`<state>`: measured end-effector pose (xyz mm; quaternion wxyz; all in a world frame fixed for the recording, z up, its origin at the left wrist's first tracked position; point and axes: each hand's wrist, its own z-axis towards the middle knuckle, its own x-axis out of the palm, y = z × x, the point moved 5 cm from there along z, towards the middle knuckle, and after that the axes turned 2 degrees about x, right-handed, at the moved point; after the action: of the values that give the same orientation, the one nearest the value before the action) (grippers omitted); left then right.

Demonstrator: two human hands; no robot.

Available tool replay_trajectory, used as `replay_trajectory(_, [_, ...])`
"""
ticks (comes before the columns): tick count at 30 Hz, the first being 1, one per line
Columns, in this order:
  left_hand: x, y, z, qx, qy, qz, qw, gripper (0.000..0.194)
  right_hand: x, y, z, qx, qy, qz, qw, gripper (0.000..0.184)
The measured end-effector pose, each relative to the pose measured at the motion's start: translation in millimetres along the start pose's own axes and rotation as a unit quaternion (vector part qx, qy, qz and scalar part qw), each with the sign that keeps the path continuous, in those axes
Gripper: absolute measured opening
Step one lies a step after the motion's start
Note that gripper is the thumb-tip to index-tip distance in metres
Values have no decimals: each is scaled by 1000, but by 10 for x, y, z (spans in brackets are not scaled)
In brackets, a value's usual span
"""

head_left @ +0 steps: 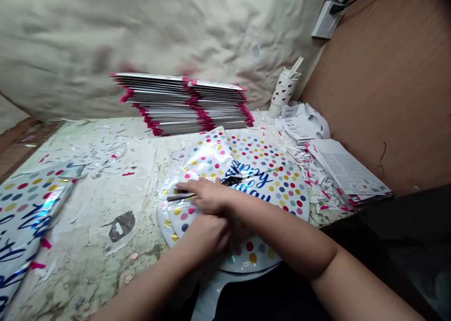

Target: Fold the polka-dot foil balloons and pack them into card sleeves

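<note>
Flat round foil balloons (250,257), white with coloured dots and blue lettering, lie stacked in front of me on the table. The upper left part of the top balloon is folded over into a dotted flap (211,152). My right hand (207,194) reaches across and presses on this flap, its fingers stretched out to the left. Just below it, my left hand (211,232) is curled close under the right wrist, over the balloon. Its fingers are blurred and partly hidden, so what they hold does not show.
Behind the balloons leans a tall stack of pink-edged card packs (186,103). A heart-patterned tumbler (283,92), paper labels (303,121) and a pile of printed cards (348,166) stand right. More dotted foil (28,217) lies left. Paper scraps (109,145) litter the table.
</note>
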<state>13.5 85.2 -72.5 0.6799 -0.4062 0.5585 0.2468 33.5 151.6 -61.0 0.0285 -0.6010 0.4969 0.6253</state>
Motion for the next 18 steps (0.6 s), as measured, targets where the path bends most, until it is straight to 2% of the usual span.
replay_trajectory(2, [-144,208,-253,22,-17,15,1000,25,-50,-79,-33,-3,-27,1,1000,63])
replay_trajectory(4, [-325,545,-411,-7,-84,94,992,29,-59,-113,-27,-3,-66,-25,997,62])
replay_trajectory(6, [-466,854,-451,-33,-127,194,972,30,-22,-106,18,-4,-96,-48,994,60])
replay_trajectory(8, [-540,1020,-397,-30,-120,261,958,27,22,-81,90,2,-122,-60,991,58])
replay_trajectory(10, [-605,1013,-335,-27,-130,288,948,26,52,-56,177,20,-154,-74,985,51])
replay_trajectory(12, [-636,887,-323,-37,-167,276,946,25,71,-40,262,34,-178,-87,980,37])
replay_trajectory(13, [-600,799,-327,-26,-168,250,953,24,70,-38,297,36,-185,-92,978,30])
replay_trajectory(16, [-323,587,-352,39,-101,154,982,28,-66,-77,299,33,-209,-94,973,20])
replay_trajectory(18, [-146,592,-365,28,-68,132,988,43,-359,-144,147,36,-249,-86,964,22])
